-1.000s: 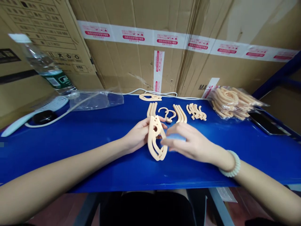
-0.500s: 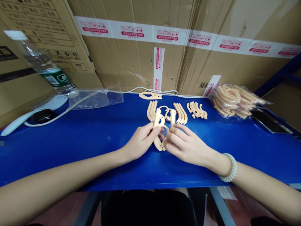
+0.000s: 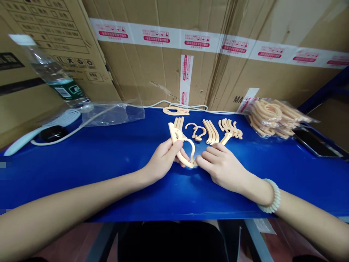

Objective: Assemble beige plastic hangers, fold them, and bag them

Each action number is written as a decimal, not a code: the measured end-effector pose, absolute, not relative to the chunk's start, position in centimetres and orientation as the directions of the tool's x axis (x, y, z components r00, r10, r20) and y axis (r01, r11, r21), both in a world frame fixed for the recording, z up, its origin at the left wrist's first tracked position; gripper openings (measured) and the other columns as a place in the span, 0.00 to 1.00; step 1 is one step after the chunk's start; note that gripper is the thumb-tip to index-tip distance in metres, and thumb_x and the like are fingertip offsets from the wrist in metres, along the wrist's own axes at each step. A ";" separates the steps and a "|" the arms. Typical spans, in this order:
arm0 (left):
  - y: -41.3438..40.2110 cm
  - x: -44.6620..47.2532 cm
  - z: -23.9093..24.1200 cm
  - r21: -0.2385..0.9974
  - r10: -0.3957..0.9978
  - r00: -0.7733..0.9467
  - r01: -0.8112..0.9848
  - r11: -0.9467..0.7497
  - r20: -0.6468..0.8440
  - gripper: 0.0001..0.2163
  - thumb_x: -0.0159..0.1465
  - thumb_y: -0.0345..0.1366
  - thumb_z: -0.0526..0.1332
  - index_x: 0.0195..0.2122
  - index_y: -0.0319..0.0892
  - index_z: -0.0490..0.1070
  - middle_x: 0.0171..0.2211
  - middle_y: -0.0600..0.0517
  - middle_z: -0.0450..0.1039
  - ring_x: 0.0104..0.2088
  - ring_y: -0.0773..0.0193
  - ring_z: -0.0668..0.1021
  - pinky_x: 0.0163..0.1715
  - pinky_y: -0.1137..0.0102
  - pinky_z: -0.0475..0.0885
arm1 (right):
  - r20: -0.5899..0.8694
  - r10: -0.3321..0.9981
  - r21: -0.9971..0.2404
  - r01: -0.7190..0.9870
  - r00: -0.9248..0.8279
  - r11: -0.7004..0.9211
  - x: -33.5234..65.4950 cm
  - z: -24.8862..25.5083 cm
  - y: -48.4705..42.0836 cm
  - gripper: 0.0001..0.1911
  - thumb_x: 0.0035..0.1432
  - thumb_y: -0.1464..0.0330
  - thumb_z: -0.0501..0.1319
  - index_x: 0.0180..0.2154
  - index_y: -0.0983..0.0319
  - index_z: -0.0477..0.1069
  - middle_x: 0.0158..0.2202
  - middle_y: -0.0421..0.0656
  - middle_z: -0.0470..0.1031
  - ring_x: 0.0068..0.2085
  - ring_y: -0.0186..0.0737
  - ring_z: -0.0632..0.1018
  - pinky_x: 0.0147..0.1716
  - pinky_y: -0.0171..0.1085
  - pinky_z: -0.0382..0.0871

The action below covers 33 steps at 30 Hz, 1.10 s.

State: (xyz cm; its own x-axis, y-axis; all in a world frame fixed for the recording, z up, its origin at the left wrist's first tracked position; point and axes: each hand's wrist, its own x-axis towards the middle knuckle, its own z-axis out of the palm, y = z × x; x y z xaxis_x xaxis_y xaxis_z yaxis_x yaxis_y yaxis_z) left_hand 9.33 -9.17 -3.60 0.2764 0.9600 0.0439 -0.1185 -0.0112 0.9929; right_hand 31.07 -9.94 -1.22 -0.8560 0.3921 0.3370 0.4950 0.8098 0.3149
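Between my two hands is a beige plastic folding hanger (image 3: 185,160) with a curved hook, its arms spread apart. My left hand (image 3: 165,158) is closed on one arm, thumb on top. My right hand (image 3: 225,163) grips the other arm, whose end sticks out beyond the fingers; those fingers partly hide the joint. Just behind lie loose curved hanger arms (image 3: 211,131), more arms (image 3: 179,122) at left and loose hooks (image 3: 197,134) in the middle. Small curved pieces (image 3: 231,127) lie to the right, and a folded hanger (image 3: 176,111) sits farther back.
A plastic bag of beige parts (image 3: 268,116) and a phone (image 3: 316,142) lie at right on the blue table (image 3: 114,160). At left are a water bottle (image 3: 64,85), a hairbrush (image 3: 40,129), a black mouse-like object (image 3: 53,133) and clear plastic (image 3: 114,114). Cardboard boxes (image 3: 152,72) line the back.
The hanger's arms have swung apart: the left arm now leans left, and the right arm points up and to the right. My right hand has shifted slightly right.
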 end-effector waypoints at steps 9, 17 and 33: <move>-9.5 9.5 -3.2 0.983 0.971 0.229 -0.178 -0.033 0.074 0.19 0.65 0.52 0.63 0.35 0.38 0.69 0.26 0.49 0.78 0.24 0.62 0.80 0.27 0.68 0.78 | 0.388 0.296 0.393 0.447 -0.873 0.804 31.3 -0.5 -9.6 0.21 0.72 0.78 0.42 0.39 0.63 0.72 0.27 0.42 0.69 0.30 0.44 0.65 0.36 0.43 0.60; -9.6 9.4 -3.6 0.976 0.988 0.155 -0.218 0.015 0.019 0.16 0.69 0.49 0.58 0.33 0.40 0.66 0.20 0.53 0.73 0.18 0.67 0.74 0.19 0.74 0.70 | 0.482 0.265 0.473 0.502 -0.835 0.724 32.8 1.1 -9.2 0.11 0.71 0.78 0.52 0.38 0.59 0.67 0.28 0.40 0.72 0.30 0.42 0.68 0.34 0.44 0.62; -9.4 9.4 -3.9 0.956 0.979 0.205 -0.291 0.049 0.012 0.14 0.69 0.46 0.60 0.34 0.39 0.65 0.23 0.51 0.75 0.22 0.65 0.77 0.22 0.73 0.74 | 0.285 0.581 -0.018 0.602 -0.762 0.798 38.9 0.0 -2.2 0.14 0.64 0.77 0.52 0.37 0.62 0.76 0.44 0.53 0.74 0.47 0.55 0.74 0.48 0.51 0.70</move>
State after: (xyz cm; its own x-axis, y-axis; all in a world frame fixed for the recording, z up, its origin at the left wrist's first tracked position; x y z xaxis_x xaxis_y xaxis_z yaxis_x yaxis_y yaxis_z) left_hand 9.36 -9.44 -3.92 0.2048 0.9787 0.0124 -0.2907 0.0487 0.9556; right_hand 38.87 -2.20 0.01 -0.7623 0.5811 0.2849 0.6019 0.7984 -0.0178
